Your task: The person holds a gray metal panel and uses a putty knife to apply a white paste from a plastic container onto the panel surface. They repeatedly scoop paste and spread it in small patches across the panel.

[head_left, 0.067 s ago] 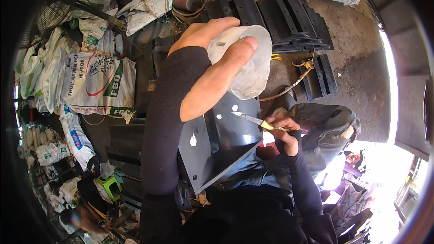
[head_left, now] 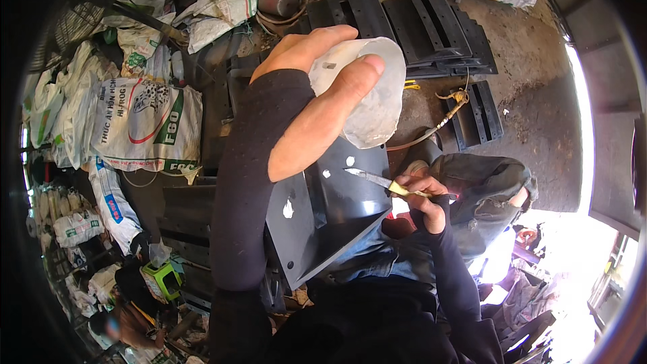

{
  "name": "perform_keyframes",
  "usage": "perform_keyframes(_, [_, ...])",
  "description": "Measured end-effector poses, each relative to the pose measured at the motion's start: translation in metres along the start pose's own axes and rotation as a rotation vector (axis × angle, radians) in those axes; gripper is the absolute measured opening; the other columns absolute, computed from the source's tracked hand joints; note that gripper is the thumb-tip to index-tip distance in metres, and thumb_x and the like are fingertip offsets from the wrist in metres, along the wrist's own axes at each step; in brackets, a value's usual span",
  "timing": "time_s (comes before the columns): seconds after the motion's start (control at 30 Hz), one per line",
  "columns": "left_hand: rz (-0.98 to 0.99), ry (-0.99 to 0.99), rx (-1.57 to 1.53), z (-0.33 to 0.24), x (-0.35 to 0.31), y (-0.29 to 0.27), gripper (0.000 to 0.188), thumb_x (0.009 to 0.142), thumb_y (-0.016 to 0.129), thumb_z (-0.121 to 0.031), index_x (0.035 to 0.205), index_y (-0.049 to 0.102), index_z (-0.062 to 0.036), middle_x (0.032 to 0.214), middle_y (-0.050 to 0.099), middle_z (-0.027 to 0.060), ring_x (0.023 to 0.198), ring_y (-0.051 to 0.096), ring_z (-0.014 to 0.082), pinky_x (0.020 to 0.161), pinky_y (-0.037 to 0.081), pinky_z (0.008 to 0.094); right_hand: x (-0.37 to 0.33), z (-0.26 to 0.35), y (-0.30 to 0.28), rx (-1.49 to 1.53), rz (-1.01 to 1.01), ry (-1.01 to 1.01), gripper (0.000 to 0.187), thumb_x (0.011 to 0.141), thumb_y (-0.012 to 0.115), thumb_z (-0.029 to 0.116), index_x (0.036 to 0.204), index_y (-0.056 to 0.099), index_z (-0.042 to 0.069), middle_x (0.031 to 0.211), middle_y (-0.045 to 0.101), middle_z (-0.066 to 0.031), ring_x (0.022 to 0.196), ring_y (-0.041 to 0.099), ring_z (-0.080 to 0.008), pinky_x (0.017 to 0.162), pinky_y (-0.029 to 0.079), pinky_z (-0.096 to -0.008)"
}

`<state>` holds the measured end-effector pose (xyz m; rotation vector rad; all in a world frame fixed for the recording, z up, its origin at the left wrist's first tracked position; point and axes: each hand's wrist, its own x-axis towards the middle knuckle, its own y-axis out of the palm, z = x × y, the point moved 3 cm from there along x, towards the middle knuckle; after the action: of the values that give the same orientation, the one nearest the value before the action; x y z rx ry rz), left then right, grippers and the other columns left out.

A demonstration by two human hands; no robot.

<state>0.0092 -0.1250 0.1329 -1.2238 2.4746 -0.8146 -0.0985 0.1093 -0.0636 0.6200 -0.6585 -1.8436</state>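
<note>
My left hand (head_left: 330, 104) is wrapped round a whitish, worn cup-shaped container (head_left: 374, 111), thumb across its side. What is inside it cannot be seen. Lower and to the right, my right hand (head_left: 421, 199) grips a knife (head_left: 399, 189) by its yellowish handle. The knife's narrow blade points left, over a black panel (head_left: 360, 195) with a curved middle and a flat flange. This panel rests across my lap below the container. Several white dabs mark it, one (head_left: 350, 161) close to the blade tip and a larger one (head_left: 288, 209) on the flange.
Black panels (head_left: 424, 27) are stacked on the floor ahead. A brass-coloured hose fitting (head_left: 459, 97) lies by another black piece (head_left: 478, 118) to the right. White sacks (head_left: 148, 121) pile up on the left, with a green stool (head_left: 162, 280) below. Another person (head_left: 131, 323) is at lower left.
The knife blade has shifted slightly at its tip, which now shows more clearly beside the white dab. My left hand and the container stay put.
</note>
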Motion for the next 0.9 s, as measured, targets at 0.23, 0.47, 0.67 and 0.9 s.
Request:
perform_keyframes(0.23, [0.011,-0.004,-0.010,0.000,0.000,0.000,0.052,0.092,0.065,-0.039,0.127,0.062,-0.0017,0.124,0.061,0.0163,0.117,0.057,0.0243,0.101,0.041,0.0337,0.011,0.000,0.004,0.027,-0.017,-0.027,0.016,0.083,0.055,-0.005,0.097,0.062,-0.004,0.113,0.061,-0.0232,0.100,0.063,-0.0346,0.090,0.052,-0.0448])
perform_keyframes(0.47, [0.003,0.020,0.014,0.001,0.004,-0.002,0.051,0.092,0.065,-0.039,0.127,0.062,-0.0016,0.123,0.062,0.0167,0.117,0.056,0.0246,0.101,0.041,0.0339,0.021,-0.008,0.000,0.016,0.000,-0.073,0.014,0.082,0.055,-0.006,0.094,0.061,-0.004,0.113,0.059,-0.0204,0.100,0.064,-0.0340,0.089,0.053,-0.0434])
perform_keyframes(0.67, [0.006,0.013,0.003,0.002,0.005,-0.002,0.050,0.092,0.065,-0.037,0.126,0.062,-0.0013,0.124,0.062,0.0169,0.117,0.057,0.0243,0.101,0.041,0.0335,0.019,-0.011,-0.003,0.012,-0.050,-0.069,0.013,0.081,0.055,-0.006,0.093,0.061,-0.003,0.113,0.060,-0.0204,0.098,0.064,-0.0342,0.087,0.052,-0.0435])
perform_keyframes(0.9, [0.003,0.012,-0.001,0.002,0.005,-0.002,0.050,0.092,0.066,-0.036,0.127,0.062,-0.0012,0.125,0.061,0.0167,0.117,0.057,0.0239,0.101,0.041,0.0331,0.018,-0.009,-0.002,0.049,0.009,-0.062,0.016,0.083,0.056,-0.003,0.098,0.063,-0.003,0.116,0.062,-0.0256,0.103,0.063,-0.0351,0.092,0.050,-0.0459])
